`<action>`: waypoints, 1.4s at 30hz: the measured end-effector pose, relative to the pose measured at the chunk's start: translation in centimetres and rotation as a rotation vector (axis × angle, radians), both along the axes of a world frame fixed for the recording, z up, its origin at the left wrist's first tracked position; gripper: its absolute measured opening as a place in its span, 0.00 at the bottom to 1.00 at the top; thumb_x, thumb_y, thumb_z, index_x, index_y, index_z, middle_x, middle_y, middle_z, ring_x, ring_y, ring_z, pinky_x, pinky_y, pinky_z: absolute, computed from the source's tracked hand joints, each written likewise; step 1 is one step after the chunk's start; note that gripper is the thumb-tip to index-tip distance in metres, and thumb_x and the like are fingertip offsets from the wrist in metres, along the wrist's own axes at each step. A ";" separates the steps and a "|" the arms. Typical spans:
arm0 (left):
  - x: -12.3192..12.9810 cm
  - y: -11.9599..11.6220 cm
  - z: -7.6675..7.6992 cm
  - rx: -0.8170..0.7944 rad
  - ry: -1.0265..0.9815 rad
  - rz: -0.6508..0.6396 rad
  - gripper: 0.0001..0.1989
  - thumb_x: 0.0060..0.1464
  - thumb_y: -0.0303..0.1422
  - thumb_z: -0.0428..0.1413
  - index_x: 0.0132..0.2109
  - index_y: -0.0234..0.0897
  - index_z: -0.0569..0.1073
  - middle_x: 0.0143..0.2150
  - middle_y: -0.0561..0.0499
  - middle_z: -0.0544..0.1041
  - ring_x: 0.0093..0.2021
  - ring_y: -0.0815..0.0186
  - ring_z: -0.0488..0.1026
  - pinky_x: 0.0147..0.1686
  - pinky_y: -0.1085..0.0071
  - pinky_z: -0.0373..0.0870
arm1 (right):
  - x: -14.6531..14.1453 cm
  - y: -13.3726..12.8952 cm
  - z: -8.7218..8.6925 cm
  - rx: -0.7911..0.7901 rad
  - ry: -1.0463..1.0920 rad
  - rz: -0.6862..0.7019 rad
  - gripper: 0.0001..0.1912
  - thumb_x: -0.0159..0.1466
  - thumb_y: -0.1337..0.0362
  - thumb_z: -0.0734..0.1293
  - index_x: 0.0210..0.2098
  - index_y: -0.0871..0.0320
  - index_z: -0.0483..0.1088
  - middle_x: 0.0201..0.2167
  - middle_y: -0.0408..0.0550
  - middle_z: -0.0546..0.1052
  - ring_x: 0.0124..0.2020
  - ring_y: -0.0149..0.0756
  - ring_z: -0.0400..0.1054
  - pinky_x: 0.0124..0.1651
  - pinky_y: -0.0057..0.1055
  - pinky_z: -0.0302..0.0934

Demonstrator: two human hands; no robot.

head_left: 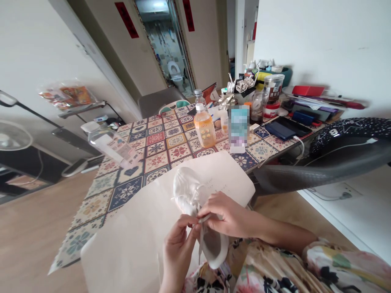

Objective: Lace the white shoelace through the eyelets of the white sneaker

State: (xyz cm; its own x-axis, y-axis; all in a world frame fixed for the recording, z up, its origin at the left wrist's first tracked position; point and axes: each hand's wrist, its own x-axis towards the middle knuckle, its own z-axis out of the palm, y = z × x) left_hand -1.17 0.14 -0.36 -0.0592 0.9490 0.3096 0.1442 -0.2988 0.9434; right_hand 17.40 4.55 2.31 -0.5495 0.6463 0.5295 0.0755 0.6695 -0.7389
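Observation:
A white shoe (187,188) lies on a white sheet of paper (143,228) at the near edge of the table, its toe pointing away from me. My left hand (177,249) pinches a white lace (200,240) beside the shoe's opening. My right hand (227,214) rests over the heel half of the shoe and grips the lace end between thumb and fingers. Both hands touch each other at the lace. The shoe's heel hangs over the table edge above my lap.
The patterned tablecloth (159,148) carries an orange drink bottle (204,126), a tilted clear bottle (111,144), a blurred box (238,128), jars and clutter at the far right. A dark chair (336,156) stands to the right. A fan (12,136) is at left.

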 end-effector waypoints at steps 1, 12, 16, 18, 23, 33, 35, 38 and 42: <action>0.0 0.0 0.0 0.001 0.002 -0.001 0.06 0.53 0.36 0.62 0.34 0.37 0.77 0.28 0.51 0.76 0.31 0.68 0.72 0.33 0.75 0.71 | 0.0 0.0 -0.1 -0.074 0.050 0.003 0.12 0.61 0.78 0.69 0.41 0.58 0.72 0.35 0.44 0.75 0.38 0.38 0.69 0.47 0.33 0.61; -0.2 0.2 0.2 -0.048 0.076 0.042 0.10 0.53 0.39 0.61 0.31 0.37 0.77 0.28 0.51 0.75 0.30 0.67 0.71 0.31 0.73 0.70 | 0.2 0.6 -0.3 -0.244 0.098 0.135 0.11 0.59 0.77 0.73 0.38 0.57 0.76 0.33 0.42 0.75 0.39 0.36 0.70 0.45 0.28 0.62; -0.6 0.8 0.1 0.000 0.145 0.064 0.10 0.52 0.40 0.62 0.29 0.37 0.77 0.27 0.51 0.73 0.29 0.67 0.70 0.30 0.73 0.69 | -0.2 0.8 -0.4 -0.048 0.152 0.057 0.16 0.71 0.53 0.69 0.34 0.58 0.74 0.32 0.47 0.75 0.35 0.36 0.69 0.43 0.32 0.62; -1.0 1.2 0.0 0.029 0.214 0.107 0.10 0.51 0.39 0.61 0.28 0.38 0.77 0.27 0.51 0.72 0.29 0.67 0.70 0.30 0.73 0.69 | -0.1 1.0 -0.1 0.078 0.191 0.102 0.22 0.74 0.48 0.64 0.31 0.58 0.73 0.33 0.49 0.76 0.37 0.36 0.69 0.45 0.33 0.62; -1.8 2.0 -0.2 0.038 0.343 0.217 0.08 0.50 0.37 0.60 0.28 0.38 0.77 0.28 0.51 0.73 0.30 0.65 0.71 0.30 0.71 0.68 | 1.2 1.8 0.5 0.279 0.067 0.428 0.23 0.77 0.54 0.59 0.29 0.56 0.72 0.31 0.44 0.79 0.38 0.37 0.70 0.50 0.38 0.54; -2.2 2.4 0.1 0.084 0.426 0.236 0.07 0.52 0.37 0.59 0.30 0.39 0.76 0.30 0.51 0.73 0.31 0.66 0.69 0.32 0.71 0.68 | 1.6 2.0 0.3 0.289 -0.043 0.418 0.11 0.76 0.65 0.62 0.37 0.59 0.72 0.37 0.49 0.76 0.41 0.38 0.69 0.48 0.34 0.58; -2.4 2.1 0.2 0.146 0.440 0.228 0.05 0.52 0.35 0.60 0.34 0.39 0.75 0.30 0.52 0.71 0.29 0.67 0.67 0.29 0.72 0.67 | 1.8 2.0 0.3 0.320 -0.157 0.294 0.02 0.71 0.69 0.68 0.42 0.62 0.71 0.40 0.51 0.74 0.42 0.38 0.68 0.47 0.32 0.60; -2.4 1.4 0.6 0.242 0.527 0.078 0.02 0.53 0.31 0.60 0.35 0.40 0.74 0.32 0.53 0.71 0.30 0.68 0.67 0.29 0.74 0.67 | 2.1 1.8 0.2 0.389 -0.311 0.155 0.06 0.68 0.70 0.72 0.40 0.63 0.71 0.37 0.49 0.73 0.39 0.38 0.67 0.44 0.32 0.60; -1.9 0.6 1.3 0.281 0.593 -0.099 0.05 0.53 0.31 0.62 0.36 0.39 0.73 0.35 0.51 0.72 0.36 0.67 0.71 0.35 0.74 0.70 | 1.9 1.1 0.6 0.421 -0.270 0.123 0.08 0.72 0.67 0.67 0.35 0.61 0.70 0.34 0.48 0.74 0.36 0.39 0.66 0.43 0.36 0.58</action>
State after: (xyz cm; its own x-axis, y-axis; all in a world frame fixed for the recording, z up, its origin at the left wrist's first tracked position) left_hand -3.05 0.75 0.90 0.2806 0.8197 0.4993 0.5745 -0.5602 0.5968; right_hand 19.32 5.68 2.89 -0.7609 0.3297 0.5589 0.1283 0.9208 -0.3684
